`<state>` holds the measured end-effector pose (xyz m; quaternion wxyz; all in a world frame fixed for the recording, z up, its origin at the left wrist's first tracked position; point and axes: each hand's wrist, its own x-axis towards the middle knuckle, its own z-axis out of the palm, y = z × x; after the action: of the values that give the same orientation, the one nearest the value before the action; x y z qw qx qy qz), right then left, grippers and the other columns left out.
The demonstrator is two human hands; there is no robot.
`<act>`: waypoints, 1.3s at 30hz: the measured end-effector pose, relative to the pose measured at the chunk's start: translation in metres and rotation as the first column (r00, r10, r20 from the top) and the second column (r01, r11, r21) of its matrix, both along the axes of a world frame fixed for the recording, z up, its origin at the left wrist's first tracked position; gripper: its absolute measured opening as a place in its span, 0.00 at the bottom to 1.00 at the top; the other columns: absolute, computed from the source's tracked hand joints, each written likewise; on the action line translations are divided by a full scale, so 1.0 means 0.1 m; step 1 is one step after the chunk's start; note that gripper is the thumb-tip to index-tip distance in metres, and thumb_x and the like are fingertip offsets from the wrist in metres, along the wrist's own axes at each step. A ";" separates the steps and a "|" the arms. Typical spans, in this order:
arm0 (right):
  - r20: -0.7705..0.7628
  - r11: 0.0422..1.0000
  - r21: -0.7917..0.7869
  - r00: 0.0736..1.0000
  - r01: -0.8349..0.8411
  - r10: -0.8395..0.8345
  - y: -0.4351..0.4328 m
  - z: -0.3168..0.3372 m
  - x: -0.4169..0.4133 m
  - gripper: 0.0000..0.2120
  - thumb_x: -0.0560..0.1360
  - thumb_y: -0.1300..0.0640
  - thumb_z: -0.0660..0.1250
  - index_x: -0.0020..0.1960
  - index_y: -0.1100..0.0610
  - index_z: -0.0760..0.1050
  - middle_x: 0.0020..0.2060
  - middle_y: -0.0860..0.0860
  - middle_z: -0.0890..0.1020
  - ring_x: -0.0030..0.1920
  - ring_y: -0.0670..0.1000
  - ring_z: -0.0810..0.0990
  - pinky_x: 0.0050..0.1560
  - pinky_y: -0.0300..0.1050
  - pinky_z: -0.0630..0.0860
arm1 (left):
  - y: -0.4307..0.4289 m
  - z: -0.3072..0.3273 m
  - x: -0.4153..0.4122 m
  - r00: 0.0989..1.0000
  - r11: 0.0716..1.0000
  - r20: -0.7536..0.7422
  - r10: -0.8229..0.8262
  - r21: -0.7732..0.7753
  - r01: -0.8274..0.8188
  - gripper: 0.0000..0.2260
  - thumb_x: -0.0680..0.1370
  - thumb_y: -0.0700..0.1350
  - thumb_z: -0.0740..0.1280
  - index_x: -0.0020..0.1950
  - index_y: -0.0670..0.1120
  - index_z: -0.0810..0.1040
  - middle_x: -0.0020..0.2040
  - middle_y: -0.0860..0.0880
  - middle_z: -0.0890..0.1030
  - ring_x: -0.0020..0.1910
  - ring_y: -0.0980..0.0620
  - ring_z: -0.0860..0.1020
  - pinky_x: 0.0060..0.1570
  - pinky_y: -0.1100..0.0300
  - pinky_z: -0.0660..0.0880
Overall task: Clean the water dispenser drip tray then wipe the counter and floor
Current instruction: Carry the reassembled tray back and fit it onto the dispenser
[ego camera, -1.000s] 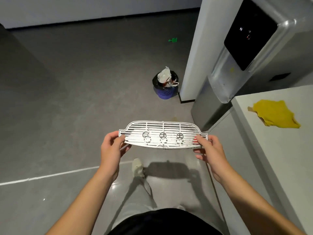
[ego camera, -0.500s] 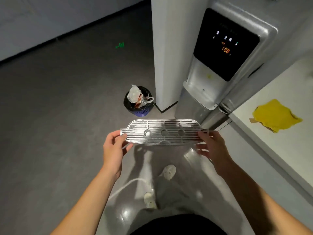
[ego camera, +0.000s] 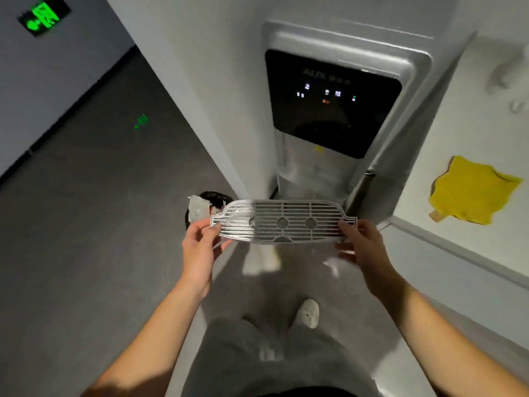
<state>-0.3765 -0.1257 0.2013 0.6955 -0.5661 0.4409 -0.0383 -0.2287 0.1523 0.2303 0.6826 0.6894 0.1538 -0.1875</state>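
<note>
- Underfoot, grey floor [ego camera: 86,253], glossy in patches, running back to a dark skirting line and a pale wall with a lit green sign [ego camera: 43,15]; green reflection of it on the floor.
- Straight ahead, silver water dispenser [ego camera: 337,173] with black touch panel [ego camera: 332,101], set against a white column.
- At right, white counter [ego camera: 458,253] carrying a crumpled yellow cloth [ego camera: 472,190], well apart from both hands.
- Held level in front of the dispenser's open bay: metal drip tray grille [ego camera: 283,222], slotted, with three round holes in a row.
- Left hand [ego camera: 200,250] pinched on the grille's left tab, thumb on top; right hand [ego camera: 363,247] clamped on the right end, fingers curled beneath.
- Mostly hidden behind the grille's left end: dark waste bin [ego camera: 211,196] with crumpled paper [ego camera: 199,209] poking out.
- Blurred beyond reading: panel icons and brand lettering; a pale shoe [ego camera: 309,313] and grey trousers, smeared by motion.
- Cut off at the right edge: far side of the counter and some faint white fittings above it.
- Compared with half a second ago: dispenser nearer and squarer in view, grille now nearly at its bay, wall sign newly in view, grip on both ends unchanged.
</note>
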 end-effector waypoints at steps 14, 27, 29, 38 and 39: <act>-0.126 0.951 -0.104 0.945 0.291 -0.303 -0.22 -0.92 0.98 0.12 0.81 0.44 0.66 0.57 0.52 0.73 0.52 0.55 0.85 0.43 0.55 0.85 0.39 0.43 0.82 | -1.05 -1.22 1.88 0.925 0.929 -0.089 -0.369 -0.014 0.369 0.09 0.84 0.36 0.62 0.62 0.36 0.76 0.55 0.38 0.83 0.54 0.42 0.82 0.50 0.56 0.84; -0.234 0.886 -0.243 0.863 0.394 -0.448 -0.71 -2.31 1.57 0.17 0.85 0.44 0.58 0.65 0.54 0.74 0.58 0.57 0.82 0.51 0.59 0.84 0.44 0.53 0.84 | -1.86 -2.59 2.56 0.860 0.850 -0.081 -0.503 0.132 0.509 0.07 0.80 0.41 0.69 0.51 0.53 0.82 0.48 0.52 0.86 0.48 0.56 0.85 0.52 0.56 0.81; -0.236 0.871 -0.271 0.848 0.411 -0.474 -0.74 -2.42 1.61 0.17 0.85 0.45 0.58 0.64 0.56 0.75 0.60 0.61 0.80 0.51 0.61 0.84 0.43 0.56 0.85 | -1.91 -2.66 2.54 0.855 0.844 -0.087 -0.511 0.139 0.519 0.07 0.81 0.41 0.68 0.51 0.53 0.82 0.51 0.48 0.85 0.50 0.54 0.84 0.53 0.54 0.81; -0.222 0.865 -0.183 0.837 0.468 -0.500 -0.88 -2.43 1.67 0.13 0.86 0.48 0.56 0.61 0.56 0.71 0.62 0.60 0.81 0.56 0.62 0.84 0.54 0.62 0.84 | -2.02 -2.71 2.44 0.848 0.832 -0.044 -0.528 0.174 0.527 0.08 0.83 0.42 0.66 0.60 0.46 0.82 0.54 0.45 0.83 0.55 0.48 0.83 0.58 0.48 0.82; -0.228 0.867 -0.184 0.838 0.463 -0.496 -0.89 -2.43 1.67 0.12 0.86 0.48 0.56 0.61 0.55 0.71 0.62 0.59 0.81 0.56 0.61 0.84 0.53 0.60 0.84 | -2.03 -2.71 2.44 0.851 0.834 -0.041 -0.524 0.180 0.522 0.07 0.83 0.42 0.66 0.58 0.46 0.82 0.54 0.44 0.83 0.55 0.48 0.83 0.58 0.46 0.82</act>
<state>-0.2092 -0.2143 -0.0417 0.5617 -0.4785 0.6555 -0.1612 0.0150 -0.0505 -0.0404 0.5395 0.7662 -0.0269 -0.3481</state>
